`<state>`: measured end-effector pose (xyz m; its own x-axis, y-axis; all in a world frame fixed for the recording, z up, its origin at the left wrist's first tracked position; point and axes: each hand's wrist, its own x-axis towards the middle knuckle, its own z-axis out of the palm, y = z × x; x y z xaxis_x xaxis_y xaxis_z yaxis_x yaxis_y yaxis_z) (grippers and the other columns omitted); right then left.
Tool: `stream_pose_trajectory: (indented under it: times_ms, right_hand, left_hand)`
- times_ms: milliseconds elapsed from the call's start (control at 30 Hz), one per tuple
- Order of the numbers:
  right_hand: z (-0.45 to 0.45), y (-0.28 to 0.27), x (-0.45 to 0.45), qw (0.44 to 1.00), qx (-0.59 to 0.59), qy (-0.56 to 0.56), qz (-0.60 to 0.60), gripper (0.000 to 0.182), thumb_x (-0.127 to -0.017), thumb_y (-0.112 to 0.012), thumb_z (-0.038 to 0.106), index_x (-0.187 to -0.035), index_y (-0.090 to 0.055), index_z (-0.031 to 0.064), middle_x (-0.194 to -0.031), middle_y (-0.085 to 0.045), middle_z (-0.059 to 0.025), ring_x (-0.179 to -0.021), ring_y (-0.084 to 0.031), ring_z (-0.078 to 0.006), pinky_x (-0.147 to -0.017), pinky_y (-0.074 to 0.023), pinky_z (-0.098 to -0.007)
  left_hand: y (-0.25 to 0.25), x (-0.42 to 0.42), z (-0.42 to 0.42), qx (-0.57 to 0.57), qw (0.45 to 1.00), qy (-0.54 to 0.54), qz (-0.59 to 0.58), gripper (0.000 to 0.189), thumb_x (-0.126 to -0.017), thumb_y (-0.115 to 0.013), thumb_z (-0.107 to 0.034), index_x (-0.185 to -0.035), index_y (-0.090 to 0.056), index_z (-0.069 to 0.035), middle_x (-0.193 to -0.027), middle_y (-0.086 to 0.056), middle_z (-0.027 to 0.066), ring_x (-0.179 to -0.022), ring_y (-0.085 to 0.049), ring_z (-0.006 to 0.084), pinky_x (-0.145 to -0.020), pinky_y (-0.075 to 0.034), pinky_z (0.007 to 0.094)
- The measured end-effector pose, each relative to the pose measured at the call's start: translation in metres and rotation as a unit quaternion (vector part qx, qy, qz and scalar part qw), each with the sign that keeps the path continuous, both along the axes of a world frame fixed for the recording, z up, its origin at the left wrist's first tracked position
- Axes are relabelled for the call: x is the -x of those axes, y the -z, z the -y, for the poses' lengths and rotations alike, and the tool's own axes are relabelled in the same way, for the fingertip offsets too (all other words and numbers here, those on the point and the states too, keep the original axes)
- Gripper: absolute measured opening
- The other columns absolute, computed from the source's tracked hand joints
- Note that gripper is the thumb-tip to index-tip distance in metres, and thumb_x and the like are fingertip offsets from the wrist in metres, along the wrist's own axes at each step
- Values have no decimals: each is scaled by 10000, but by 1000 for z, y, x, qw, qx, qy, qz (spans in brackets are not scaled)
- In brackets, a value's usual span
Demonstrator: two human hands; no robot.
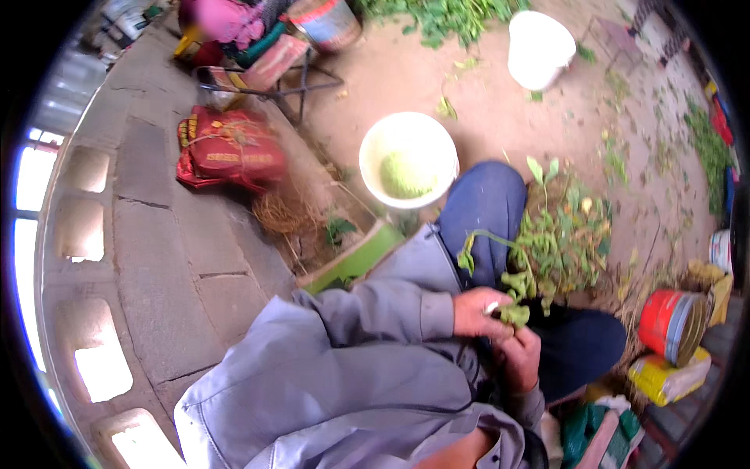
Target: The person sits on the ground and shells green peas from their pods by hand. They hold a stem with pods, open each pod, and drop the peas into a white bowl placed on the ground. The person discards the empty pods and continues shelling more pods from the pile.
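Note:
My left hand (479,313) and my right hand (520,353) meet above my lap, fingers closed on a wilting leafy green plant stem (518,287). Its curved upper part leans over my blue trouser leg. A small white patch shows at my left fingers; what it is cannot be told. Past my knee stands a white plastic bucket (369,161) with small green pieces (404,176) in its bottom, too blurred to name. Beside my leg lies a heap of uprooted leafy plants (565,240), some leaves yellowing.
Red packaging bags (234,149) tied with string lie on paving at left. Another white bucket (539,50), a green plant pile (445,14) and a person in pink (234,26) by a folding stool (278,64) are farther off. A red tin (662,322) lies at right.

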<state>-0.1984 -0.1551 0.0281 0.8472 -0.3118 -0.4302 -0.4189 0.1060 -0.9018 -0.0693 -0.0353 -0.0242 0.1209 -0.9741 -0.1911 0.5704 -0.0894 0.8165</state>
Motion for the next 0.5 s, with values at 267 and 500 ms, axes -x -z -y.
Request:
stream_pose_trajectory:
  times_ms: [267,500]
  right_hand:
    - [8,-1,-1,987,-142,31,-66,106,-821,-556,107,-799,-622,27,-590,-501,44,-474,-396,-39,-444,-260,-211]
    - [8,-1,1,972,-213,61,-77,109,-812,-549,92,-832,-629,20,-601,-506,47,-469,-390,-34,-446,-259,-204]
  left_hand:
    - [-9,-5,-2,-44,999,5,-12,378,-809,-659,-15,-1176,-571,-12,-1089,-635,37,-1013,-566,104,-871,-474,276]
    - [-32,-16,-6,-148,982,54,-107,364,-825,-655,-147,-1166,-558,-63,-917,-580,-30,-753,-511,37,-610,-399,193]
